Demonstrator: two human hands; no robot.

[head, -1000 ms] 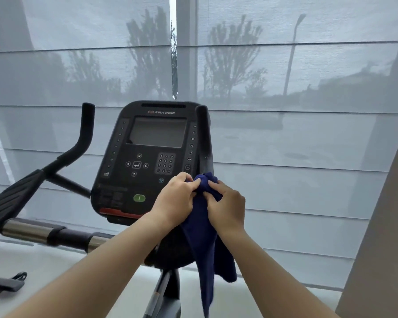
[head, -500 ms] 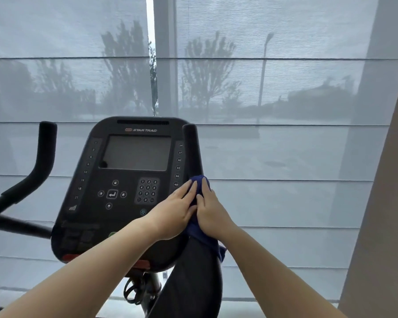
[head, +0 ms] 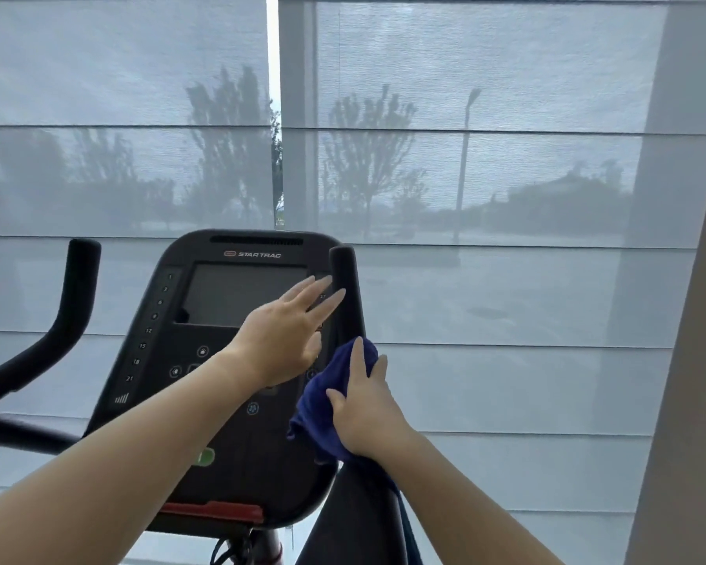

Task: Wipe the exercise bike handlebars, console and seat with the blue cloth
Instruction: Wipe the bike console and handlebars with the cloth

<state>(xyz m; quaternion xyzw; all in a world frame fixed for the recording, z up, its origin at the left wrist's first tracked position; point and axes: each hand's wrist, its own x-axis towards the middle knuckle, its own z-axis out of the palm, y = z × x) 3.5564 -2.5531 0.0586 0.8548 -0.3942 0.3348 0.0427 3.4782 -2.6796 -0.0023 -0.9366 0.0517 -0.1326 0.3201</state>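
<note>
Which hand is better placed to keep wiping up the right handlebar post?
Right. The right hand presses the blue cloth around the right handlebar post; the left hand is open, clothless.

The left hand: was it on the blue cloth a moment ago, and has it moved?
Yes. The left hand has let go of the blue cloth and lifted, fingers spread, up the right handlebar toward the console screen.

Sheer grey roller blinds [head: 486,177] cover wide windows, with trees [head: 229,157] and a lamppost [head: 465,165] dimly visible outside.
</note>
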